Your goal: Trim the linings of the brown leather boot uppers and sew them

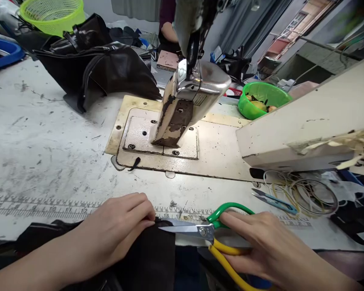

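My left hand (121,226) is closed, its thumb and fingers pinching the upper edge of a piece of black leather-like material (151,258) at the table's front edge. In my right hand (257,242) is a pair of scissors (212,232) with one green and one yellow handle. My fingers are wrapped round the handles. The blades point left and lie at the material's top edge, close to my left fingertips. They are slightly apart. Part of the material hangs below the table edge, and my left forearm hides some of it.
A sewing machine (182,105) stands mid-table, with black leather pieces (109,68) behind it at left. Thread snips (274,201) and tangled cord (309,194) lie at right. A printed ruler (42,208) runs along the front. Beyond are a green basin (251,107) and a person's arm (169,32).
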